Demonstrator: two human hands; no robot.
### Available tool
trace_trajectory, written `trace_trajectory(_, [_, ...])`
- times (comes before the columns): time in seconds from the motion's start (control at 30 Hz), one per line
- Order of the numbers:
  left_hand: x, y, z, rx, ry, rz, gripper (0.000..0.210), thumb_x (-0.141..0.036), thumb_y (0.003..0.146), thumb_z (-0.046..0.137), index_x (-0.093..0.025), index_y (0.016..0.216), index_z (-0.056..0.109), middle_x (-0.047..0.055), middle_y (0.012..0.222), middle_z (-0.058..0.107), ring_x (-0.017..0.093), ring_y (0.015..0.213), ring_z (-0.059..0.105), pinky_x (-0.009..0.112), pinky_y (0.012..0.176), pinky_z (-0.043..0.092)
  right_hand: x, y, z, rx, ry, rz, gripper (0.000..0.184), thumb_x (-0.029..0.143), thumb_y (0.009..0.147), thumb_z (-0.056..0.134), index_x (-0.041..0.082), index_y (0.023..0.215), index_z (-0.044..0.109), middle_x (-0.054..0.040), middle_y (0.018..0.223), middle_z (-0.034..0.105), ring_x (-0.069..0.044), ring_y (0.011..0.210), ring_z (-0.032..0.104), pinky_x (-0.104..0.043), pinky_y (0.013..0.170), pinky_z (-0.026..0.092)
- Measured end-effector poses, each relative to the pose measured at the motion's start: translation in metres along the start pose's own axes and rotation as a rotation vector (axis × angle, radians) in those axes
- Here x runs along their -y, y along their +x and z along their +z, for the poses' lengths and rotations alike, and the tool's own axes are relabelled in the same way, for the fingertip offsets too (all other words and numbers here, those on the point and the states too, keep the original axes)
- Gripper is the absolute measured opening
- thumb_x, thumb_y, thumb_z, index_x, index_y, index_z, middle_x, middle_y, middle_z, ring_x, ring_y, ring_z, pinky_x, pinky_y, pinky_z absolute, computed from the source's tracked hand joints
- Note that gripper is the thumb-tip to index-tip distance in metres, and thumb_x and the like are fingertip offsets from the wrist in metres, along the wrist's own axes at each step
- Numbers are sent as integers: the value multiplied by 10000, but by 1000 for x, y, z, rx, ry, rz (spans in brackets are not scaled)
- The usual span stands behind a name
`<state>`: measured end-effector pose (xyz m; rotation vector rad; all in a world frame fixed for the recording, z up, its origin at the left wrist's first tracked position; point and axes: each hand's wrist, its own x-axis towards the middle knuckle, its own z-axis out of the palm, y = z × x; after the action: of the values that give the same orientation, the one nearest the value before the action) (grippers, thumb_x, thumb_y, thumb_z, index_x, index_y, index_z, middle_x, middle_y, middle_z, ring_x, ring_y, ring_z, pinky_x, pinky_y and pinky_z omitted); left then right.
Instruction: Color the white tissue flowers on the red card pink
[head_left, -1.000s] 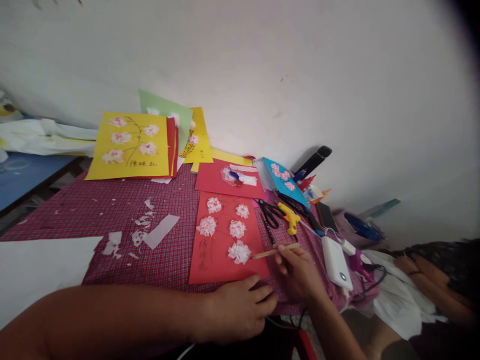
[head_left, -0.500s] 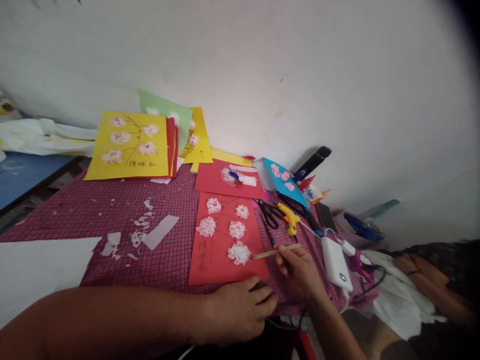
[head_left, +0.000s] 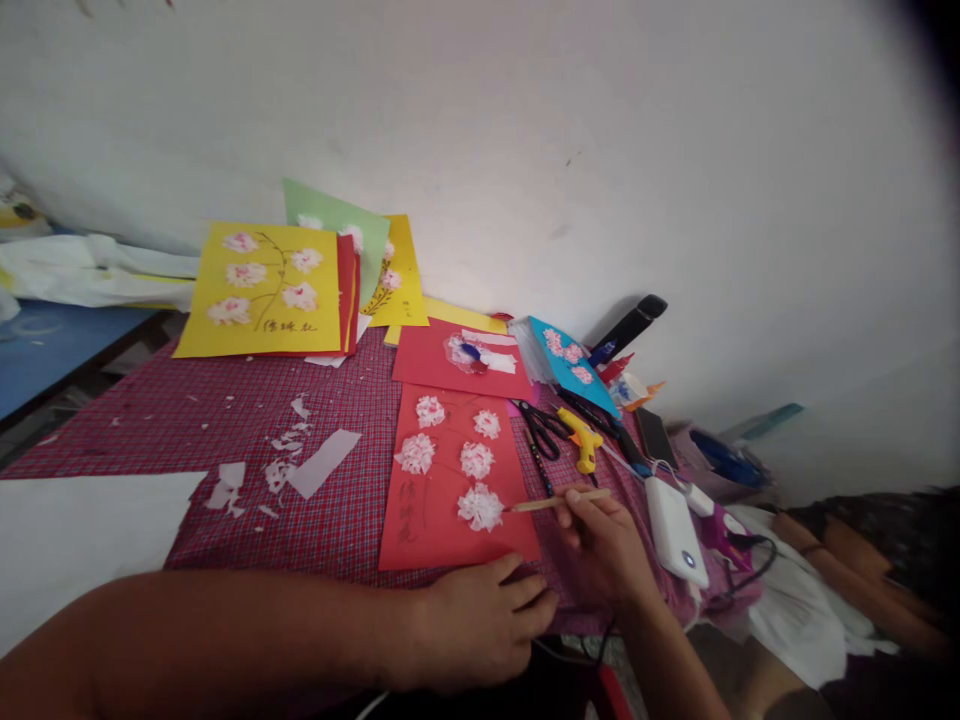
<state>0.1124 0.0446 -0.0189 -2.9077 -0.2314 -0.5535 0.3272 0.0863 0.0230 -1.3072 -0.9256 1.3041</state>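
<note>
A red card (head_left: 442,545) lies at the table's near side, bearing several white-and-pink paper flowers, thin drawn stems and handwriting at its left. The lowest flower (head_left: 480,508) looks whiter than the others. My left hand (head_left: 487,620) rests palm down by the card's near edge, its fingers stretched and apart, empty. In a pinch, my right hand (head_left: 604,535) holds a thin wooden stick (head_left: 551,501) with a reddish tip. That tip points left, at the lowest flower's right edge; whether it touches I cannot tell.
Behind lie another red card (head_left: 420,360), scissors (head_left: 544,430) and a yellow glue gun (head_left: 581,440). A white power bank (head_left: 675,530) sits right. Flower cards (head_left: 300,345) lean on the wall. Paper scraps (head_left: 326,463) lie left. Another person's arm (head_left: 847,580) shows far right.
The view has shifted slightly, moving everything a little rightward. The stick's tip sits marginally higher beside the lowest flower. My left hand stays in place, and my right hand keeps its pinch.
</note>
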Motion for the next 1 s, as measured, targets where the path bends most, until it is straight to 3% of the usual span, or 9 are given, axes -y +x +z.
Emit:
trace_trajectory(0.17, [0,0,-1,14,1,-5,182,-357,933,664,-325,995,831,73,1428,635,288,1269,595,480,1047,442,-5,-2,8,20,4,5,303,423,724,926,174,846,806,-10,629,649,-93,480,485,-216,428,306])
trace_trajectory(0.3, [0,1,1,-9,20,4,176,-375,923,675,-355,991,835,64,1411,648,283,1287,594,483,1041,450,10,10,14,38,8,-53,290,402,723,922,187,882,809,-21,680,675,-105,527,519,-224,463,356])
trace_trajectory(0.5, [-2,3,31,-53,206,18,292,-379,1015,539,-441,1147,793,-26,1440,638,208,1302,603,423,1011,479,40,87,55,2,-161,-319,344,471,764,857,195,955,786,-43,761,744,-109,515,499,-239,451,324])
trace_trajectory(0.57, [-2,2,44,-94,303,-7,377,-307,1025,482,-399,1278,746,-24,1524,577,178,1346,573,384,989,483,40,120,73,-3,-276,-365,401,512,755,831,173,964,781,-63,804,763,-121,532,519,-252,472,359])
trace_trajectory(0.7, [-2,2,57,-118,364,-17,462,-261,1020,430,-437,1362,685,-71,1571,533,142,1365,554,364,936,479,27,168,98,2,-337,-412,453,539,705,836,158,943,775,-75,820,776,-151,595,580,-280,559,440])
trace_trajectory(0.9, [-3,4,54,-148,372,-36,458,-292,977,467,-411,1348,708,-52,1572,535,170,1379,533,382,807,485,12,187,99,12,-413,-407,511,580,680,821,157,963,787,-108,890,804,-174,596,611,-283,527,436])
trace_trajectory(1.0, [-5,5,59,-167,365,-39,446,-313,968,481,-417,1331,719,-45,1557,548,182,1372,538,387,819,489,10,189,95,14,-435,-405,497,571,707,792,150,971,790,-111,897,807,-176,596,621,-276,512,436])
